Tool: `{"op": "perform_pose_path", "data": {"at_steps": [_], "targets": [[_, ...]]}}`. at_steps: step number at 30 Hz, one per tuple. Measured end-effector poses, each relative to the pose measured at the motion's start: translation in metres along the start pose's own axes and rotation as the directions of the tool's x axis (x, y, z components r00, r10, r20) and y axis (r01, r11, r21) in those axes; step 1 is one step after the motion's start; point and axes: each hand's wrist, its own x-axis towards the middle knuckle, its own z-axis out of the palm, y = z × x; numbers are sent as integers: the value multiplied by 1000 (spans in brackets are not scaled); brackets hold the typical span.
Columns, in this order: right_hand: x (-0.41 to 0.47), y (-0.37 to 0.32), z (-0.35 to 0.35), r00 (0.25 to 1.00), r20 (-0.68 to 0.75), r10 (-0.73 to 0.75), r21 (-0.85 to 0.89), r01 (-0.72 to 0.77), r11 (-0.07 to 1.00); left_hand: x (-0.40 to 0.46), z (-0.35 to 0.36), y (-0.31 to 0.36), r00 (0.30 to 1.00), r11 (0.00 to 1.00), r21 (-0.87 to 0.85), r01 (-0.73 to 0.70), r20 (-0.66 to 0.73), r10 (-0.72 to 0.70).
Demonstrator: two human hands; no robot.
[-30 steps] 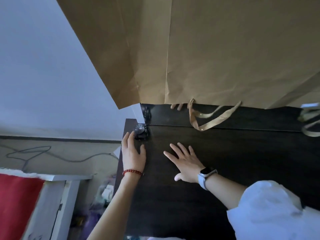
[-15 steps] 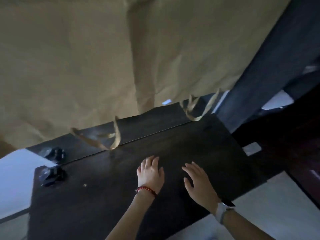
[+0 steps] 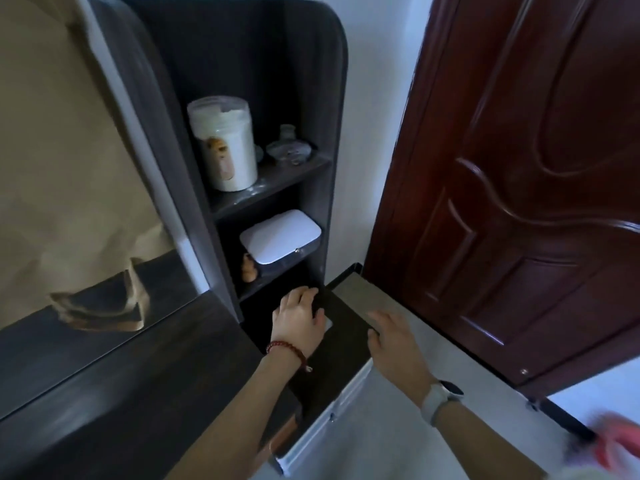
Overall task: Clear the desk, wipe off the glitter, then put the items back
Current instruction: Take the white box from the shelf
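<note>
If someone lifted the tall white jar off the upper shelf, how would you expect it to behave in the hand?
The white jar looks filled nearly to its lid, so it is probably fairly heavy for its size. It is tall and upright, so a sideways push might tip it. Its smooth, round wall could be slippery, and the glass dish close beside it might get knocked.

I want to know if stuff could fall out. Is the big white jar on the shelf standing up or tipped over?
Standing up. The white jar sits on its flat base on the upper shelf, with its lid on top.
</note>
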Motion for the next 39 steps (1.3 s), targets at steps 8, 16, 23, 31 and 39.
{"op": "perform_pose_path", "data": {"at_steps": [8, 16, 23, 31, 39], "targets": [[106, 10, 2, 996, 54, -74, 56, 71, 996, 91, 3, -13, 892, 881, -325, 344, -181, -415], [226, -18, 58, 974, 201, 101, 310, -161, 937, 126, 22, -36, 724, 728, -507, 461, -260, -639], [264, -34, 83, 960, 190, 206, 515, -276, 811, 144, 22, -40, 667, 623, -581, 525, -174, -724], [253, -11, 75, 988, 149, 48, 609, -130, 782, 137, 30, -27, 616, 626, -582, 519, -253, -746], [213, 37, 58, 965, 263, 3, 689, -190, 700, 99, 51, 0, 531, 568, -637, 521, -280, -800]]}}
